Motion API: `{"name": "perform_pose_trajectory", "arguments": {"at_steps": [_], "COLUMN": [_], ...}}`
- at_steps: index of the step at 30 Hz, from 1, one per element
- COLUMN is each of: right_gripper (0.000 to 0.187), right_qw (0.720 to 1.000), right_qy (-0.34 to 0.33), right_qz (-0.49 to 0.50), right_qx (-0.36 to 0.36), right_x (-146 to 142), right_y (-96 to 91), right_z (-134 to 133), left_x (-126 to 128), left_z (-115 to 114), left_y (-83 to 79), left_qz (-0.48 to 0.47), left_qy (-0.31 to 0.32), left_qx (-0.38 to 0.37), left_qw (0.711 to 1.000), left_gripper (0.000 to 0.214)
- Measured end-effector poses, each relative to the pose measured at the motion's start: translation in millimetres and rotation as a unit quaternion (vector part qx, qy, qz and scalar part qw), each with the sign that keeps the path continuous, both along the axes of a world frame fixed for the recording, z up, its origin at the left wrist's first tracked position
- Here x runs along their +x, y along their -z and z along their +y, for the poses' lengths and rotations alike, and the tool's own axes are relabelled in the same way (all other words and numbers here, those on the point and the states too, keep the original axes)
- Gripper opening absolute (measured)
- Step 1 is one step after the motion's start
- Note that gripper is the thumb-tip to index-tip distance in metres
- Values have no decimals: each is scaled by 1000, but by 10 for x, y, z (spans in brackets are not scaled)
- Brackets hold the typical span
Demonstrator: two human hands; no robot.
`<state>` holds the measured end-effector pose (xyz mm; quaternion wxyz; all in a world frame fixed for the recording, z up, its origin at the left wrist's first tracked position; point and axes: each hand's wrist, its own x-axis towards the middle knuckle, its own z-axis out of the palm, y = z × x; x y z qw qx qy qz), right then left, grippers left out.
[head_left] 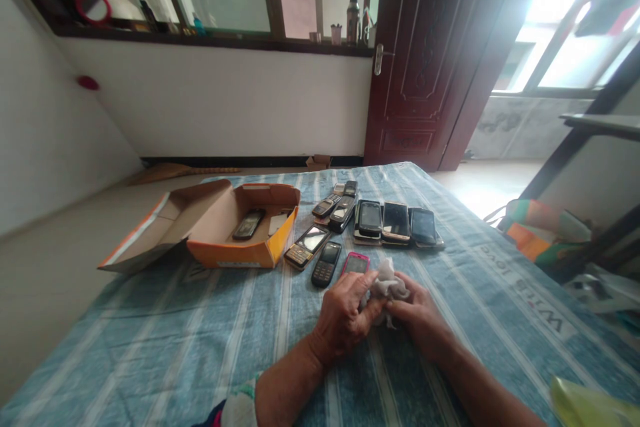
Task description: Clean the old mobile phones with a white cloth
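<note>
A crumpled white tissue [389,285] is bunched between my two hands, low over the bed cover. My left hand [345,310] closes on it from the left and my right hand [417,310] pinches it from the right. Whether anything is wrapped inside the tissue is hidden. Just past my left fingers lies a pink-edged phone [357,262], partly covered by that hand. Left of it are a black keypad phone [327,265] and a gold-keyed phone [306,247]. Farther back, several keypad phones [343,210] are heaped together.
An orange cardboard box [235,255] stands with its lid folded left; a dark phone [249,224] lies inside. Stacks of touchscreen phones [396,221] sit to the right on the striped blue cover [200,347]. A yellow-green item [593,403] is at the lower right.
</note>
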<state>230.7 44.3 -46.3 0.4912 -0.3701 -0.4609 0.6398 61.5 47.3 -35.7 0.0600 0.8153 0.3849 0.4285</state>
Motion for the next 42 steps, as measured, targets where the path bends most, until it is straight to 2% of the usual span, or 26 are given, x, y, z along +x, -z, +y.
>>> {"name": "perform_pose_trajectory", "arguments": {"at_steps": [3, 7, 13, 16, 19, 22, 27, 30, 32, 36, 42], "right_gripper": [39, 49, 47, 47, 45, 42, 41, 39, 35, 30, 29], "right_qw": [999, 993, 989, 986, 983, 984, 992, 985, 977, 964, 944], "right_qy": [-11, 8, 9, 32, 57, 73, 112, 156, 171, 178, 199], "right_qz": [38, 95, 119, 129, 136, 127, 25, -70, -118, -168, -188], "right_qx": [-11, -65, -83, -96, -105, -97, -44, 5, 45, 103, 182], "right_x": [2, -1, 2, 6, 11, 22, 54, 56, 45, 25, 49], "right_y": [8, -10, -42, -37, -34, -20, 9, -14, -37, -51, 11], "right_z": [3, -1, -5, 4, 14, 24, 39, 33, 19, -7, 18], "left_x": [-1, -10, -14, -1, 16, 26, 23, 32, 41, 36, -19], "left_z": [11, 25, 25, 26, 28, 16, -35, -48, -40, 9, 91], "left_y": [-13, -5, 20, 24, 36, 23, -151, -236, -226, -122, -113], "left_qz": [-11, -38, -52, -77, -128, -166, -161, -159, -161, -184, -284], "left_qy": [16, 14, 36, 47, 36, 13, 18, 11, -15, -55, -92], "left_qx": [-1, -6, -26, -41, -80, -159, -249, -255, -246, -227, -283], "left_qw": [1000, 999, 998, 995, 988, 973, 955, 954, 956, 955, 912], "left_gripper": [18, 21, 22, 21, 20, 19, 28, 32, 34, 19, 21]}}
